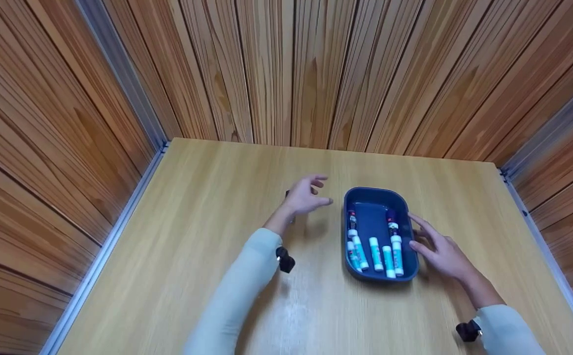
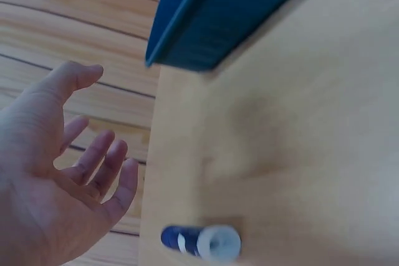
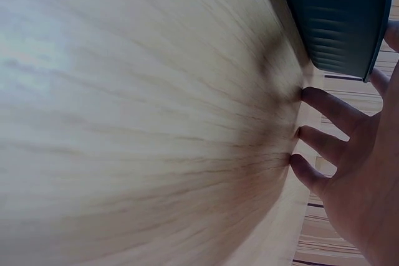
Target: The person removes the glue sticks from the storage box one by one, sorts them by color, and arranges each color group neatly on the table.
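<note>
A dark blue bin [image 1: 381, 195] sits on the table, holding several light blue, white-capped glue sticks [image 1: 376, 254]. Two dark purple sticks [image 1: 392, 222] lie along its sides. Left of the bin, my left hand [image 1: 305, 196] hovers above the table with fingers loosely bent and nothing held. A dark blue stick with a white end [image 2: 202, 242] is on the table below that hand; the hand mostly hides it in the head view. My right hand [image 1: 441, 251] is at the bin's right side, thumb and index finger against the rim, other fingertips reaching toward the tabletop.
The wooden table [image 1: 192, 222] extends on both sides of the bin. Wood-plank walls [image 1: 311, 74] rise at the back, left and right, with metal strips [image 1: 114, 266] along the side edges.
</note>
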A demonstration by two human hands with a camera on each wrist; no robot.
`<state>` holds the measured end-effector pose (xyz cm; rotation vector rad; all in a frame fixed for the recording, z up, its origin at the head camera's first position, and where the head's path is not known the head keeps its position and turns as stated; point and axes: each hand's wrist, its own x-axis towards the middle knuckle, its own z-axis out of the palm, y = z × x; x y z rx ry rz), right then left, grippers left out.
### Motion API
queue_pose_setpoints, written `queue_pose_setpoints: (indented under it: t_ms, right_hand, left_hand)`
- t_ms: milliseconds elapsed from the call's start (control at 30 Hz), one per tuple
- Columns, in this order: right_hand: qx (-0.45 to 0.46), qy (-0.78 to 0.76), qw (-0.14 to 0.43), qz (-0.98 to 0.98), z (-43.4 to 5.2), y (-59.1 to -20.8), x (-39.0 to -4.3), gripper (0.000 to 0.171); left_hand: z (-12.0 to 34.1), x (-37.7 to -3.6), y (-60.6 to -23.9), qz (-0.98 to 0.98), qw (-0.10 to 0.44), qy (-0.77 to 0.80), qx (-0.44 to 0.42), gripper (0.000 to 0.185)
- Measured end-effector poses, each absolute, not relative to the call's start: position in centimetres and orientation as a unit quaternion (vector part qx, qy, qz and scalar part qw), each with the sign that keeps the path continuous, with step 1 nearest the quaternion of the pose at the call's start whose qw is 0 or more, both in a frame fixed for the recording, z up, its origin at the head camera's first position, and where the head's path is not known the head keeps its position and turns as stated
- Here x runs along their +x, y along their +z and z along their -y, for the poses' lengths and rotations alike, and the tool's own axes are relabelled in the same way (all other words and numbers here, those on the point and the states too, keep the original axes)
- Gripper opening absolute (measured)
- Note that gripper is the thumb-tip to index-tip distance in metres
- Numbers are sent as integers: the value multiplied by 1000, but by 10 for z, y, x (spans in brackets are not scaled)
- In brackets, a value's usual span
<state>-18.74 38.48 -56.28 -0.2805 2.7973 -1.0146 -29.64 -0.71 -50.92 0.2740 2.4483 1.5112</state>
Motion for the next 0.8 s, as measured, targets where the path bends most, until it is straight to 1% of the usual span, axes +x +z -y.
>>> queue_pose_setpoints:
  t_ms: [500, 800]
  right_hand:
    - [-88, -346, 83, -931, -387, -564, -187, 76]
    - [-84, -351, 89, -928, -387, -563, -187, 77]
  left_hand:
    - [-41, -284, -492, -823, 150, 541, 87, 59]
    - [-64, -279, -484, -816, 154, 545, 114, 59]
